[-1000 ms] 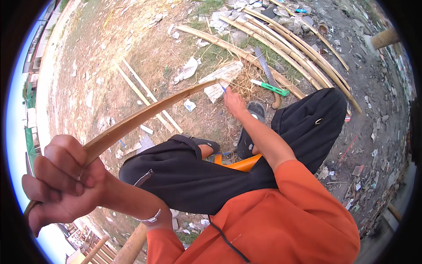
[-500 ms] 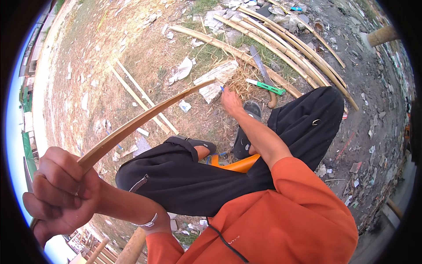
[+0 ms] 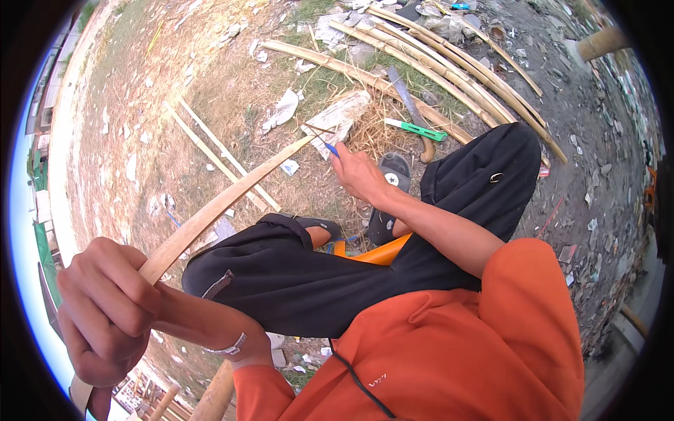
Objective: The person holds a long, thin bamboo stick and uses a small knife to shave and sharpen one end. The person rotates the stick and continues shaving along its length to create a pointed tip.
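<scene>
My left hand [image 3: 109, 305], at the lower left, is closed around the near end of a long, pale bamboo strip [image 3: 225, 200]. The strip slants up and away to the right, narrowing to its far end. There my right hand [image 3: 361, 175] has its fingers closed on a small blue-handled tool [image 3: 331, 149]; its thin front part lies close by the strip's tip, and whether they touch I cannot tell. A thin brown sliver [image 3: 319, 128] shows at that tip. Beneath is a rough whitish block [image 3: 344, 112] on the ground.
A machete [image 3: 404, 95] with a wooden handle and a green-handled tool [image 3: 425, 131] lie beyond my right foot. Several split bamboo poles [image 3: 449, 63] stretch across the far right. Two thin strips [image 3: 217, 151] rest at left. Something orange [image 3: 379, 252] is between my legs.
My right hand has moved left and nearer, with the blue-handled tool. The strip has turned to show more of its pale face, and my left hand has shifted slightly right.
</scene>
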`<action>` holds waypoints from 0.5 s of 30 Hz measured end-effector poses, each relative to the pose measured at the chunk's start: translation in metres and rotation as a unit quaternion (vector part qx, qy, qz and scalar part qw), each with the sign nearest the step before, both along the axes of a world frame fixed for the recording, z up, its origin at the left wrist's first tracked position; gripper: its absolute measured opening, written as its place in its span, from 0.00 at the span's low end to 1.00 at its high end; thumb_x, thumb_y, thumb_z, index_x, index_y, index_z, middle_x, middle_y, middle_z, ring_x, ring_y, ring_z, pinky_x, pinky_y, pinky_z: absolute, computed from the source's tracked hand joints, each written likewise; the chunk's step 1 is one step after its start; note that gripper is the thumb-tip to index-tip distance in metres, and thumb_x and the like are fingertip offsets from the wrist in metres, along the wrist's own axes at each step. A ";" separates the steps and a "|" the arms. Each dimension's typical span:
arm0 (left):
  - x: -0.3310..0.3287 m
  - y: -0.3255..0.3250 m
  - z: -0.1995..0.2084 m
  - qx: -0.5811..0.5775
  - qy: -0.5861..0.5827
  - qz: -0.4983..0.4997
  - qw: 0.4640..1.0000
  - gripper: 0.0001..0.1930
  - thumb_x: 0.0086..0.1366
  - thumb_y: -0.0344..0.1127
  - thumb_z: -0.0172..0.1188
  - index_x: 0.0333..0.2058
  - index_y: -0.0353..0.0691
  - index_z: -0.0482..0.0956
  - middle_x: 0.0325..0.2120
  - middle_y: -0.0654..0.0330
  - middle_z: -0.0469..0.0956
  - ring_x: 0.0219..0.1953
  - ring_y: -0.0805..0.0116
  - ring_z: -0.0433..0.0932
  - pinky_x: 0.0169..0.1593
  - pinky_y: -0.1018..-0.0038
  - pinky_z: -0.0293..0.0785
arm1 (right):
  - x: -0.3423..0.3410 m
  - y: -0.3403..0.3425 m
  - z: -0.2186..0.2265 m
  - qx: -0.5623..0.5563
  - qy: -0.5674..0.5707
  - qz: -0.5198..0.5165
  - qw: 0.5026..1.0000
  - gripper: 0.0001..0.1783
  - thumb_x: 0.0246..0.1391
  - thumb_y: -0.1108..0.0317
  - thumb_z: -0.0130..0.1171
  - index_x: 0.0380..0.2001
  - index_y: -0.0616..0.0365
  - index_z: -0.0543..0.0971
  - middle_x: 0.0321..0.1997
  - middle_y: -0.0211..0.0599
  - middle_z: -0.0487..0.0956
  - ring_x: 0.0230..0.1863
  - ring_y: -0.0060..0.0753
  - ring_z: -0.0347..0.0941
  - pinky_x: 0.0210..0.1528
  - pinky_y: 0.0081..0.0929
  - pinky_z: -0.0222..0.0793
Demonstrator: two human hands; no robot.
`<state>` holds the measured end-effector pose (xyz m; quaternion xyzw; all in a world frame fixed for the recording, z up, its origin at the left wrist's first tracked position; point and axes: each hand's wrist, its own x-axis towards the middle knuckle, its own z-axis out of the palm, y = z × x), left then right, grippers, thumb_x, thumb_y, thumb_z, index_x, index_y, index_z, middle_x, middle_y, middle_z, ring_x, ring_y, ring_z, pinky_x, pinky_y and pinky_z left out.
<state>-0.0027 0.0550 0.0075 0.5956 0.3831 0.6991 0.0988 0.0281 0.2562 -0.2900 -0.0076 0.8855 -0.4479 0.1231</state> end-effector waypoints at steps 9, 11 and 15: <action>0.007 0.014 -0.003 0.042 -0.029 0.009 0.999 0.26 0.55 0.58 0.62 0.11 0.48 0.64 0.02 0.73 0.53 0.04 0.83 0.49 0.10 0.87 0.48 | 0.000 -0.008 -0.044 0.016 -0.029 -0.066 0.997 0.15 0.61 0.59 0.42 0.39 0.61 0.65 0.20 0.66 0.71 0.27 0.71 0.69 0.30 0.57 0.63; 0.005 0.017 -0.005 0.047 -0.020 0.047 0.998 0.23 0.58 0.50 0.61 0.12 0.45 0.65 0.04 0.71 0.56 0.05 0.81 0.51 0.10 0.85 0.49 | -0.006 0.002 -0.060 0.012 -0.031 -0.082 0.996 0.15 0.61 0.60 0.41 0.39 0.62 0.65 0.22 0.68 0.71 0.28 0.71 0.69 0.32 0.57 0.64; 0.010 0.009 -0.007 0.073 -0.034 0.091 0.993 0.22 0.58 0.46 0.63 0.12 0.44 0.65 0.05 0.71 0.57 0.05 0.81 0.51 0.09 0.84 0.48 | 0.001 -0.013 -0.030 -0.021 -0.051 -0.058 0.997 0.15 0.60 0.61 0.41 0.38 0.65 0.66 0.25 0.66 0.73 0.29 0.69 0.71 0.33 0.55 0.66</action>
